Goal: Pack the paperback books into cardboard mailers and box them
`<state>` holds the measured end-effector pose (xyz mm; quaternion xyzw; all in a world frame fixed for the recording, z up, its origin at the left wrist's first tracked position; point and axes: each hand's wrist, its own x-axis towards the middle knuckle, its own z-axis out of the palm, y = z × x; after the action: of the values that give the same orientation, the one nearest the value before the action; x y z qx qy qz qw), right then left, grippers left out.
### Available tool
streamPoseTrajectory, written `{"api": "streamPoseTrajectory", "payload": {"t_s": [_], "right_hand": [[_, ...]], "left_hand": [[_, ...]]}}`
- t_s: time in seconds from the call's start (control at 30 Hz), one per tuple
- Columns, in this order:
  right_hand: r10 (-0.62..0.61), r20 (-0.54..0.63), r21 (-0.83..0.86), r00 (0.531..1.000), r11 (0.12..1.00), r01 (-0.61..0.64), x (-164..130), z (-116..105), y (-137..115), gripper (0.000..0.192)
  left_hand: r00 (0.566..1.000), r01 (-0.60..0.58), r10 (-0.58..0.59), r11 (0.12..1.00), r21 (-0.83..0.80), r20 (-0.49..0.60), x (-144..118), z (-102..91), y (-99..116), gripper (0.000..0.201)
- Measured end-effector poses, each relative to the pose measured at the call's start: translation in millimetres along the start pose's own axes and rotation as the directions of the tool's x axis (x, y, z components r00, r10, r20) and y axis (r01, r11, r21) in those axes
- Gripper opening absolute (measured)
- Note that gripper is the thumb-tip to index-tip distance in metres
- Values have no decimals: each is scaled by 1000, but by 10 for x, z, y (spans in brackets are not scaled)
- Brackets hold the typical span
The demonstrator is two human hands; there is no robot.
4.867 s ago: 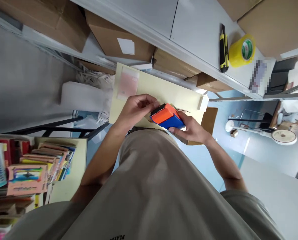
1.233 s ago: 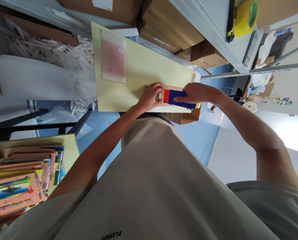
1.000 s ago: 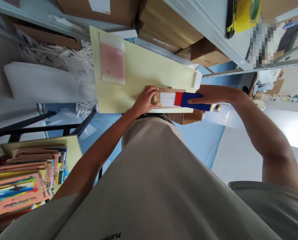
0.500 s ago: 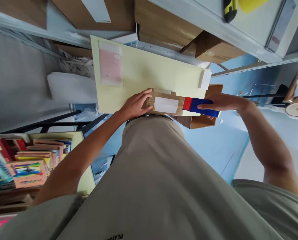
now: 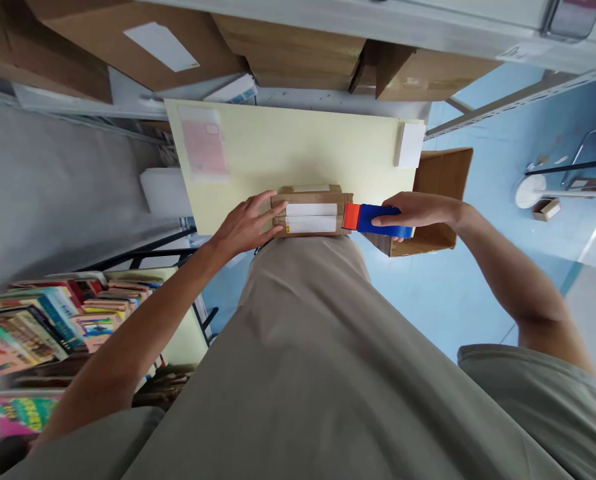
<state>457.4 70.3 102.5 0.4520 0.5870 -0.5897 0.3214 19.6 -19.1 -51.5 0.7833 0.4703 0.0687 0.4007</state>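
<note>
A brown cardboard box [image 5: 312, 197] with white labels on top lies at the near edge of a pale yellow tabletop [image 5: 298, 147], close against my body. My left hand [image 5: 248, 223] rests on the box's left end with its fingers spread. In my right hand [image 5: 418, 209] is a blue tape dispenser [image 5: 371, 219] with a red-orange front end. That front end meets the right end of the box. My right thumb lies along the top of the dispenser, and the other fingers are mostly hidden beneath it.
An open cardboard carton [image 5: 445, 173] stands below the table's right side. On the tabletop are a small white box [image 5: 409, 145] and a pink sheet in a clear sleeve [image 5: 203, 142]. Large cartons [image 5: 293, 53] line the shelf ahead. Books [image 5: 43, 307] fill a rack at left.
The camera view has shifted, and the box appears tilted more upright, showing its far side. The tape dispenser stays at the box's right end. My left fingers are spread wider.
</note>
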Motion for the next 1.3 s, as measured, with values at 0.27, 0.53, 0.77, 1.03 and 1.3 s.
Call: {"api": "streamPoseTrajectory", "payload": {"t_s": [0.27,0.53,0.77,1.03,1.3], "right_hand": [[-28,14,43,1000,999,27,29,-56,256,76],[-47,31,41,998,998,45,154,-43,367,77],[-92,19,59,996,994,91,-21,-167,325,82],[-51,-33,19,998,999,51,-213,-332,400,81],[76,-68,-91,995,992,-82,-293,-518,778,76]], "left_hand": [[999,-8,9,1000,-26,52,70,26,170,73],[998,-29,27,999,17,62,118,158,201,104],[988,-135,126,986,95,92,134,99,194,110],[966,-257,250,951,170,63,155,-20,154,91],[974,-228,227,964,134,27,294,-115,37,94]]}}
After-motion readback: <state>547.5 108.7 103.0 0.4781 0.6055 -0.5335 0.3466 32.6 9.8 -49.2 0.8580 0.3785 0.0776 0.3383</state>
